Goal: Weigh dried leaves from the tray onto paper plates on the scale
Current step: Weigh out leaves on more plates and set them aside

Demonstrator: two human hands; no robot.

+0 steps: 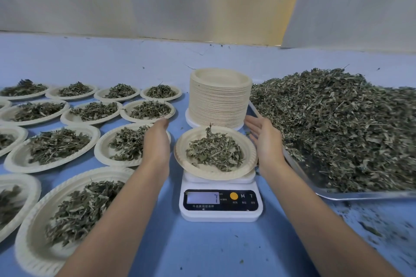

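On the scale [220,200] sits a leaf-filled paper plate [215,153]; my left hand [156,139] and right hand [264,139] flank it, fingers straight, gripping nothing.

The counter [202,249] is showing pale blue. The plates [219,105] are showing cream with ribbed rims, the leaves [337,123] dull grey-green. The scale [221,216] is showing white, its panel [245,206] black, its button [234,196] orange. The tray [337,195] is gleaming silver.
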